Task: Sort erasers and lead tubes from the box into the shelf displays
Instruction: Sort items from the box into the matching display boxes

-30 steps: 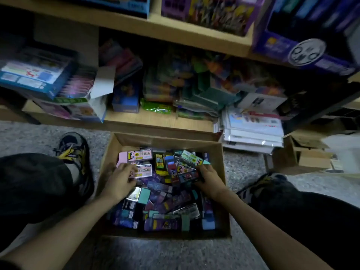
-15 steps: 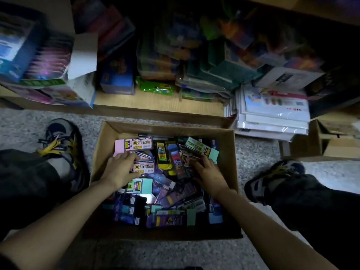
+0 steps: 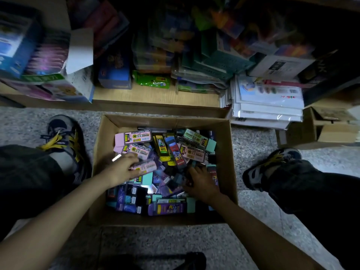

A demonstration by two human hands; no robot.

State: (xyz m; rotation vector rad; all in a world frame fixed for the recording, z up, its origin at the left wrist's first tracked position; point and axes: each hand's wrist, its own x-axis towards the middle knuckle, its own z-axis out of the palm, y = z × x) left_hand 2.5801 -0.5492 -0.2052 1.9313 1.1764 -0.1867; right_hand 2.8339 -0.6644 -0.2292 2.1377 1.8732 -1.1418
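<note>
An open cardboard box (image 3: 101, 152) on the floor holds several packaged erasers and lead tubes in pink, mint, purple and yellow. Both hands are down inside it. My left hand (image 3: 121, 168) grips a pink eraser (image 3: 147, 166) at the left middle of the pile. Two more pink erasers (image 3: 134, 138) lie at the far left of the box, and a mint eraser (image 3: 198, 138) lies at the far right. My right hand (image 3: 200, 183) digs into the dark packets at the right middle with curled fingers; what it holds is hidden.
A low wooden shelf (image 3: 152, 94) beyond the box carries stacked stationery packs. White packets (image 3: 268, 106) are piled at the right, beside a small cardboard box (image 3: 315, 129). My shoes (image 3: 64, 141) flank the box on a speckled floor.
My left hand has drawn back toward me and now grips a pink eraser. My right hand has slid nearer and deeper into the pile. The view has tilted further down.
</note>
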